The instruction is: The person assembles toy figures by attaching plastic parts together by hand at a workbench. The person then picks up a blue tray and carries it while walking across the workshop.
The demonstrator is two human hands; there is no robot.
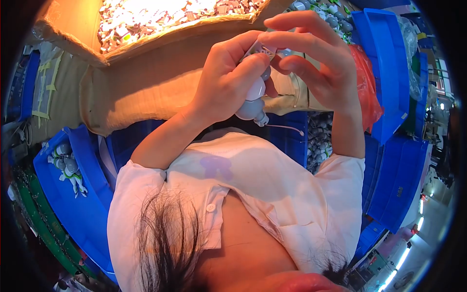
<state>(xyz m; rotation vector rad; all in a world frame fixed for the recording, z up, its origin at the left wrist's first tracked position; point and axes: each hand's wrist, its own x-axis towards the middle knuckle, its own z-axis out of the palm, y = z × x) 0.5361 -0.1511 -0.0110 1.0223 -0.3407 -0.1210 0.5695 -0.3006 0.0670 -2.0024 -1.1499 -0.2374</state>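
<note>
Head cam is mostly showing a white shirt, with a big cardboard box sitting up front and holding a heap of small parts. A blue bin is sitting off to the left with some grey-and-white figures lying in it, and another blue bin is leaning over on the right, next to a red plastic bag.

Now the hands, which are working up in front of the chest, by the cardboard. The right hand is curving in loosely, fingers spread and partly bent, with the tips reaching over to the left hand's fingers. Honestly can't tell if it's actually gripping anything. The left hand is closing snugly around a grey-and-white rounded piece, thumb pressing on the upper end, while the lower end is poking out below the fingers. A thin pinkish strand is sticking out to the right, just below that.
</note>
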